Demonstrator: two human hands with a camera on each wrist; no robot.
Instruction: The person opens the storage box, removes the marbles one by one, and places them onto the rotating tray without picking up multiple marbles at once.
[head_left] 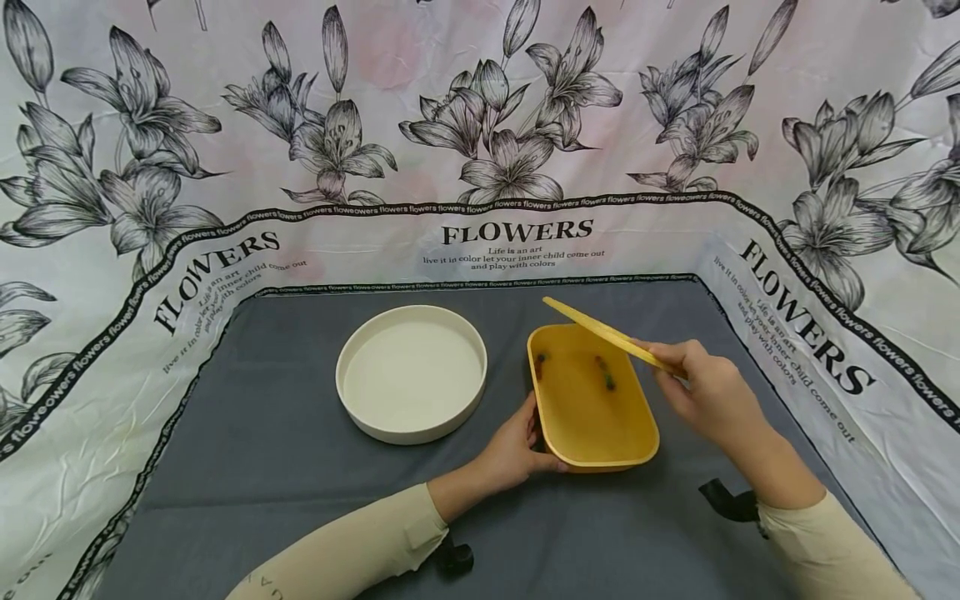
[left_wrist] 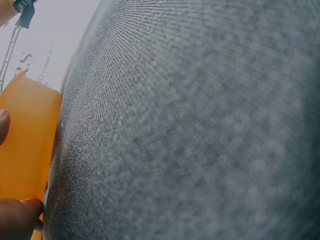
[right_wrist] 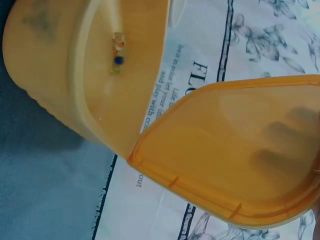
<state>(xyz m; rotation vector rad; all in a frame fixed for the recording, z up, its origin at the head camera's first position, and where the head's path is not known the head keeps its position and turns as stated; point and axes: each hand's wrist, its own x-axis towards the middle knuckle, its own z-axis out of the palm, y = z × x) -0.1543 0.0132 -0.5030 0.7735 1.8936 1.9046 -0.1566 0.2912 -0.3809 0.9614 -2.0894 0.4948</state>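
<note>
A yellow plastic box (head_left: 600,425) with rounded corners sits on the grey cloth, its top uncovered. My left hand (head_left: 510,450) grips its near left corner, thumb at the front and fingers along the left side. Above the box's right side, my right hand (head_left: 712,387) pinches the edge of a yellow lid (head_left: 600,327), which slants up to the left. In the right wrist view the lid's rim (right_wrist: 182,190) meets or overlaps the box edge. Small coloured beads (right_wrist: 118,60) show at the box's inner wall; whether they are loose is unclear.
A round cream dish (head_left: 412,375) with a low wall stands left of the box on the grey cloth (head_left: 262,433). Behind and at the sides rises a white flower-printed cloth (head_left: 360,250). Black straps (head_left: 453,557) hang near both wrists.
</note>
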